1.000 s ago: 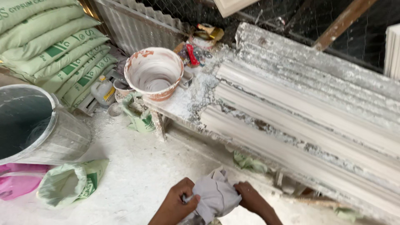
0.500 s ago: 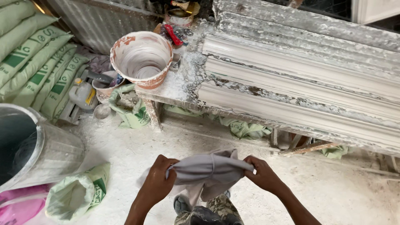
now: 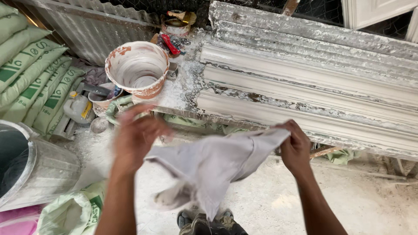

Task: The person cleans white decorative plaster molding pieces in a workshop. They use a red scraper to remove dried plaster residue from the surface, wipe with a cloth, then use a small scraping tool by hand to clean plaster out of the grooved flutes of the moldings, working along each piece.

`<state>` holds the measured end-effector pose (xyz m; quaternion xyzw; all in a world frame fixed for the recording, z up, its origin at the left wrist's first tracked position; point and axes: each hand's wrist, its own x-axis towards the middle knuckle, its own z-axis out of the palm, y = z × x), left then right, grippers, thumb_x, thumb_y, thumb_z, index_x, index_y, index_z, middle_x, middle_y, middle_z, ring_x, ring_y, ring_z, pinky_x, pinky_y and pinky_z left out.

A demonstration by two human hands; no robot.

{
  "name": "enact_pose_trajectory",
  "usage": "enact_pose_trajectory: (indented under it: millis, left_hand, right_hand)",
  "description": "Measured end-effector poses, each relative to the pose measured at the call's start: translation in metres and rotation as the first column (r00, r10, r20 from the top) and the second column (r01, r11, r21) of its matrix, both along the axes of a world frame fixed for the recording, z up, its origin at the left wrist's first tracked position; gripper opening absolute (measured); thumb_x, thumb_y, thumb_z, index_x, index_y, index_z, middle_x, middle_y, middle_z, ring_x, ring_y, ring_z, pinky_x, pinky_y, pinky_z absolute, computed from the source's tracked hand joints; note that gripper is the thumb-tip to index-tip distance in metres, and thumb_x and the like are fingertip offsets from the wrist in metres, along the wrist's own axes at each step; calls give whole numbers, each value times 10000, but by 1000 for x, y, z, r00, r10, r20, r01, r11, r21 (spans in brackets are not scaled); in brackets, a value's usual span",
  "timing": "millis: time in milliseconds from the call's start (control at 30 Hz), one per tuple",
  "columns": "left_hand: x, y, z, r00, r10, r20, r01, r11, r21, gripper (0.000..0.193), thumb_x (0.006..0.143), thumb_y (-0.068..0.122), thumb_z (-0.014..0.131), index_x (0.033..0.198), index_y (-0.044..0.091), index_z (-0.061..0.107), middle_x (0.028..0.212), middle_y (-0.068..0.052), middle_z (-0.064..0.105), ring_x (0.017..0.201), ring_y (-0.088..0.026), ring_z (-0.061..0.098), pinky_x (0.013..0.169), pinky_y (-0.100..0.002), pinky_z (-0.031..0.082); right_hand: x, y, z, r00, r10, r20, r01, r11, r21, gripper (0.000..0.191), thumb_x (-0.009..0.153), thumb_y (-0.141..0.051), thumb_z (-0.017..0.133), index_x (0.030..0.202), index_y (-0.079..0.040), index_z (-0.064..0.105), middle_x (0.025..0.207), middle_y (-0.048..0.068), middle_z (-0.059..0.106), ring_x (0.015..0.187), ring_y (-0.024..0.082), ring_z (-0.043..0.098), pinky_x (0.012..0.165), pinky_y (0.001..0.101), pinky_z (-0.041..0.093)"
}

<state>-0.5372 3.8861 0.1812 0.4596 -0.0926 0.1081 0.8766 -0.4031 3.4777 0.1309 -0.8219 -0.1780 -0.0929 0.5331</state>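
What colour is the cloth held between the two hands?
Pale grey, plain, dusted with white; the cloth shows in the head view.

1. Left hand (image 3: pixel 137 139): raised at chest height, motion-blurred, fingers spread and loosely curled; whether it grips anything cannot be told.
2. Right hand (image 3: pixel 296 148): raised at the same level, well apart from the left, fingers closed in a pinch grip, back facing the camera.
3. Both forearms: bare, rising from the lower frame edge.

Soft matt grey cloth (image 3: pixel 217 163) – rough, plaster-crusted moulding (image 3: pixel 313 93), ribbed metal bin (image 3: pixel 41 169)
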Motion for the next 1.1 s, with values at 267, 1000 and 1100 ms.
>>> enact_pose_trajectory:
  millis: [267, 1000, 1100]
  left_hand:
    - [32, -153, -176, 907, -287, -308, 362, 904, 226, 287, 1002, 280, 572, 1123, 43, 678, 949, -168, 756, 837, -285, 731, 790, -417, 588]
    - [-5, -132, -40, 852, 146, -503, 440, 322, 838, 324, 1064, 382, 412, 1141, 155, 629, 705, -82, 653, 536, -196, 607, 556, -407, 566]
    - [-18, -83, -32, 829, 107, -549, 524, 198, 829, 348, 1063, 371, 479, 1093, 101, 697, 687, -69, 629, 568, -182, 561, 576, -341, 512]
  right_hand:
    - [13, 44, -47, 763, 414, -496, 39, 737, 675, 207, 1117, -132, 408, 1200, -95, 594, 1023, 44, 649, 855, 130, 624, 723, 280, 567]
    - [-88, 51, -82, 701, 113, -704, -414, 869, -272, 439, 953, -287, 599, 1358, -124, 556, 1042, 193, 774, 765, 279, 733, 661, 361, 637]
    - [-58, 6, -65, 857, 75, -510, -336, 831, -443, 311, 1000, -340, 658, 1105, -49, 695, 1058, 152, 715, 860, 211, 743, 746, 312, 614]
